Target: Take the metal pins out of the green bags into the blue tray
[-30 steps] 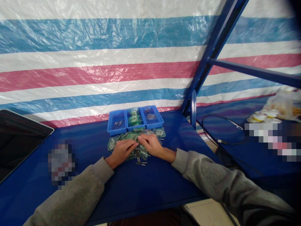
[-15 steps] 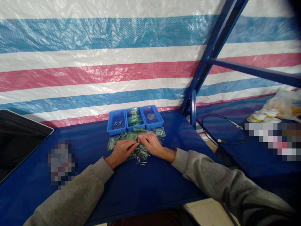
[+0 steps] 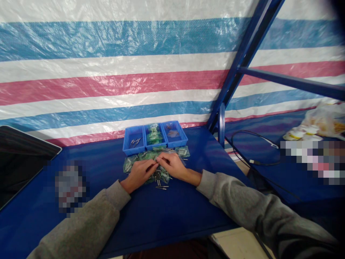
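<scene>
L hand (image 3: 138, 175) and R hand (image 3: 174, 166) meet over the heap, thumb + index of each drawn together, tips nearly touching; can't tell if a pin is pinched btwn them, fingers cover it. Loose metal pins (image 3: 158, 180) lie on and in front of green plastic bags (image 3: 129, 163), w/ a couple of stray pins (image 3: 162, 187) apart on the blue table (image 3: 175, 219), nearer the wearer. Main risk, I'd say: anything small held there slips out, since the grip is fingertips only, & drops among lookalikes, hard to pick out again. Next, bags look slick and loose, so a wrist or cuff brushing them could slide the heap & scatter pins; strays might roll twd the front edge if knocked. Sharp ends, if any (too small to tell), could prick a thumb pressing hard. L bin (image 3: 133, 150) has a few pins lying crosswise, mid bin (image 3: 157, 145) green packets (image 3: 154, 134), R bin (image 3: 181, 141) small clear bags (image 3: 173, 133); walls are low & bins sit side by side right behind the heap, so a careless drop could land in the wrong one, and a knuckle catching a rim could shove the bins askew
</scene>
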Demonstrator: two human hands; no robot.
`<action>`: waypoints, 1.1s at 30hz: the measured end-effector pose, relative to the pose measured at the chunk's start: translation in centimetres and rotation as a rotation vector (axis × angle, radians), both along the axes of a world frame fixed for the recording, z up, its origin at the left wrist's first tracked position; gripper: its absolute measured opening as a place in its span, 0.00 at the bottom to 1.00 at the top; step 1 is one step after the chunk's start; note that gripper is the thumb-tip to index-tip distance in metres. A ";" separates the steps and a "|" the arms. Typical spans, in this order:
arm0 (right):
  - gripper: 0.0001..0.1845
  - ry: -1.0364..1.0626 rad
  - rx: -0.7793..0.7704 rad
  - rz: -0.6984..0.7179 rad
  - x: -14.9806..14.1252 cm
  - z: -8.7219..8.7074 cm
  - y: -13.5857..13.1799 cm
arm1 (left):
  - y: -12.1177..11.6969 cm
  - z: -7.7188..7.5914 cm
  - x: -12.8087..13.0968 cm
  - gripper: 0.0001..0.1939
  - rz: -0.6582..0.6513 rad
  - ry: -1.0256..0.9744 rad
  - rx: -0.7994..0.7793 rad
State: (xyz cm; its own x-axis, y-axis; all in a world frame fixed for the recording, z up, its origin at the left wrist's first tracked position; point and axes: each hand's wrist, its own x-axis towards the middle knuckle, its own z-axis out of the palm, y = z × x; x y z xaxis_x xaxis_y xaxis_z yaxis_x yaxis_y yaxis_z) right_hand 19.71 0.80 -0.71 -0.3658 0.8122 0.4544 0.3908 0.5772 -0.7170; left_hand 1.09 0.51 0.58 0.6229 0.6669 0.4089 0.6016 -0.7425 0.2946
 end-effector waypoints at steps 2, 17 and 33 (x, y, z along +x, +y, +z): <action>0.16 0.000 -0.002 -0.001 0.0 -0.1 0.1 | 0.0 -0.1 0.0 0.12 -0.005 0.001 -0.001; 0.14 -0.027 -0.015 0.007 -0.1 -0.1 0.2 | 0.4 -0.6 -0.2 0.11 -0.030 0.012 -0.004; 0.12 -0.087 0.012 0.005 -0.2 0.0 0.3 | 0.2 0.1 0.2 0.12 -0.056 0.026 0.024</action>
